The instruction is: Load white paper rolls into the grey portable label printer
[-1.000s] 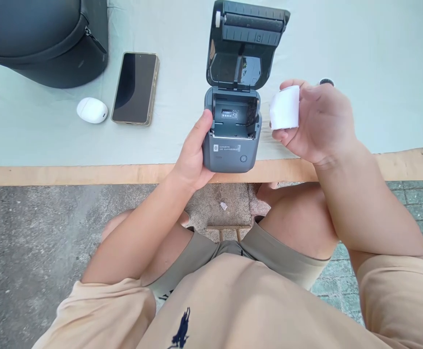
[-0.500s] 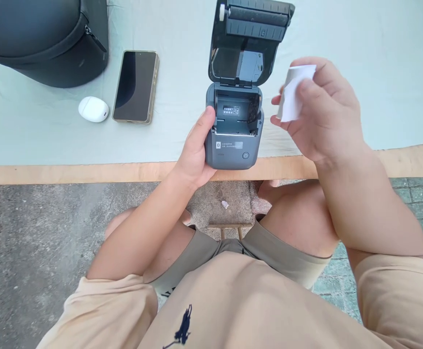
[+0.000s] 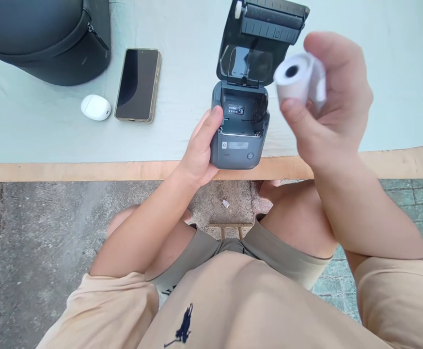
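A dark grey portable label printer (image 3: 238, 145) is gripped by my left hand (image 3: 200, 145), thumb on its left side and the other fingers mostly hidden beneath. Its lid (image 3: 245, 63) stands swung up, showing the black roller and a paper bay with nothing in it. To the right of the lid, my right hand (image 3: 338, 102) pinches a small white paper roll (image 3: 287, 89). The roll's dark core hole faces up toward me, and a loose flap of paper hangs at its right side. Roll and printer are apart.
A phone (image 3: 137, 85) and a white earbud case (image 3: 95, 107) lie left of the printer on the pale cloth (image 3: 182, 58). A black zipped bag (image 3: 51, 43) fills the back left. The wooden table edge (image 3: 69, 171) runs before me; a paper scrap (image 3: 226, 204) lies on the ground.
My right hand has turned and risen slightly, so the roll's end with its core now shows instead of the paper's flat side. The printer has shifted a little right in view.
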`<state>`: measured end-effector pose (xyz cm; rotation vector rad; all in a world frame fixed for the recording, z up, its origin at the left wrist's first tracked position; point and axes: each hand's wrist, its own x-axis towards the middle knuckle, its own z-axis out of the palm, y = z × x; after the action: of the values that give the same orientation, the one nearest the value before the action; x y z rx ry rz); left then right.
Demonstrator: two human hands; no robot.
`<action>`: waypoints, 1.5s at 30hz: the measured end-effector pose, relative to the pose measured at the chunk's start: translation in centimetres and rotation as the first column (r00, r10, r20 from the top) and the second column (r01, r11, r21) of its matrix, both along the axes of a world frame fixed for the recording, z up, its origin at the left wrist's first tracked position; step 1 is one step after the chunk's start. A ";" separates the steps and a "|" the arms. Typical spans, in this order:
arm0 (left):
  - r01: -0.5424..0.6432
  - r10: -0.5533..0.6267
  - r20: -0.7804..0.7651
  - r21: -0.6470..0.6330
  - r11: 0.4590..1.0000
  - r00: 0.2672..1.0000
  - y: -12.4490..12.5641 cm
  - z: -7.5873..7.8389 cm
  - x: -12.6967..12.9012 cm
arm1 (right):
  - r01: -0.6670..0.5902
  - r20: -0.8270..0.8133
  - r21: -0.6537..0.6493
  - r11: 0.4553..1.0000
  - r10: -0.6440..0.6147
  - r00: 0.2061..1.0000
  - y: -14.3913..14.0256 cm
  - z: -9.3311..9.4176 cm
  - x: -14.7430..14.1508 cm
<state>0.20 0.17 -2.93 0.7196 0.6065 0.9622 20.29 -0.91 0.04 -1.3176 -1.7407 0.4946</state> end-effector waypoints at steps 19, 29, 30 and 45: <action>-0.018 0.018 -0.060 -0.005 1.000 0.998 -0.6 0.1 0.2 | -0.038 0.374 0.185 0.982 -0.035 0.927 0.1 0.8 -1.9; -0.021 0.021 0.036 -0.004 1.000 0.999 -0.1 -0.4 -0.3 | -0.237 0.343 0.385 0.892 0.100 0.934 -1.4 -0.6 -3.7; -0.021 0.021 0.039 -0.006 1.000 0.999 -0.1 -0.5 -0.4 | -0.241 0.312 0.366 0.899 0.126 0.942 -1.4 -0.7 -3.6; -0.019 0.020 -0.029 0.013 1.000 0.999 0.1 -0.8 -0.8 | -0.173 0.192 0.110 0.979 0.150 0.970 -1.2 -1.2 -1.4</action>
<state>-0.58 0.25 -3.68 0.7406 0.6342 0.9758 18.92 -2.07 -1.19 -1.1676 -2.0086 0.3563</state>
